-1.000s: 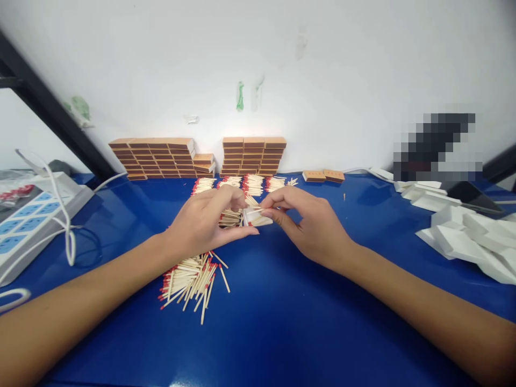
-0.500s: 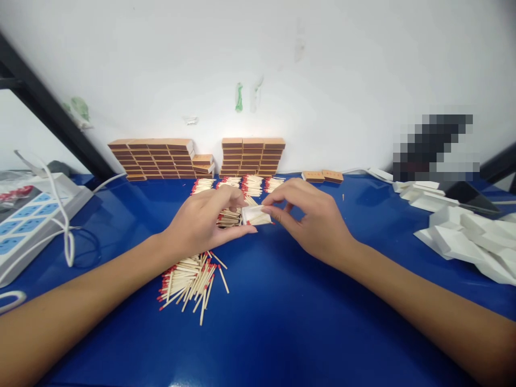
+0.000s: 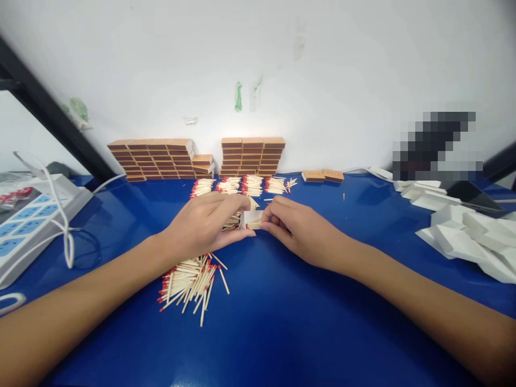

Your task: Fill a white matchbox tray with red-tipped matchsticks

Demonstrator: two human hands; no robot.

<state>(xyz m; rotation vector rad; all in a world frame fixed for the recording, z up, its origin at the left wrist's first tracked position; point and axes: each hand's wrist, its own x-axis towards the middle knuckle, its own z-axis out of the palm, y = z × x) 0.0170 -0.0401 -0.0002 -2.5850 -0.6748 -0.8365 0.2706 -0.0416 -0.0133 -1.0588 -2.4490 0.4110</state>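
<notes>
A small white matchbox tray (image 3: 253,216) is held just above the table between my two hands, with a few matches lying in it. My left hand (image 3: 205,217) is curled around the tray's left end, thumb along the near side. Closed at the right end is my right hand (image 3: 288,223), thumb and fingertips pinched on the tray and covering that end. Behind and beneath my left hand lie more matches, partly hidden. Nearer to me, a loose heap of red-tipped matches (image 3: 189,285) spreads below my left wrist.
Several match bundles (image 3: 252,185) lie in a row before the stacked matchboxes (image 3: 252,158) and another matchbox stack (image 3: 155,160) by the wall. Two matchboxes (image 3: 322,176) lie right of them. White paper trays (image 3: 475,231) pile at right; a power strip (image 3: 36,215) sits left.
My right hand has shifted slightly left and down, its fingers curling in closer at the tray's right end. The tray has dipped a little. My left hand keeps its hold.
</notes>
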